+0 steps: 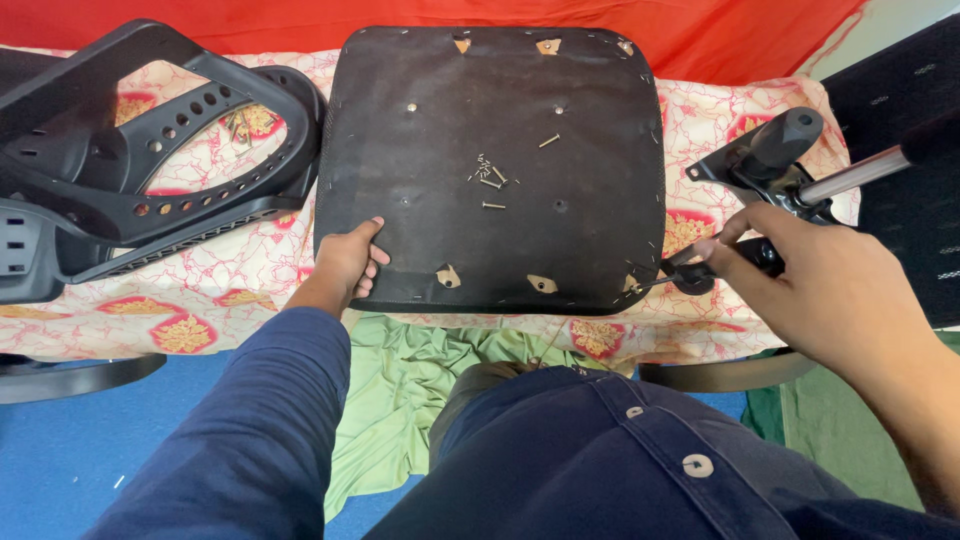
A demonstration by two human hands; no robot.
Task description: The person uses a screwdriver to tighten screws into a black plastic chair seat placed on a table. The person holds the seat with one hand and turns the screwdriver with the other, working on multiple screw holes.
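On the seat base [490,90], left hand [347,262] grips (screws [488,176] loose).

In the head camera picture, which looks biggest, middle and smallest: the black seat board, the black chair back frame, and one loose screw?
1. Black seat board, largest.
2. Black chair back frame: looks close in size and is cut off at the edge, so this rank is unsure.
3. Loose screw, by far the smallest.

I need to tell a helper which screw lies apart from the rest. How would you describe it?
Find the black seat pan lying upside down. Near its middle sits a cluster of screws. The lone screw lies up and right of them, tilted, touching none.
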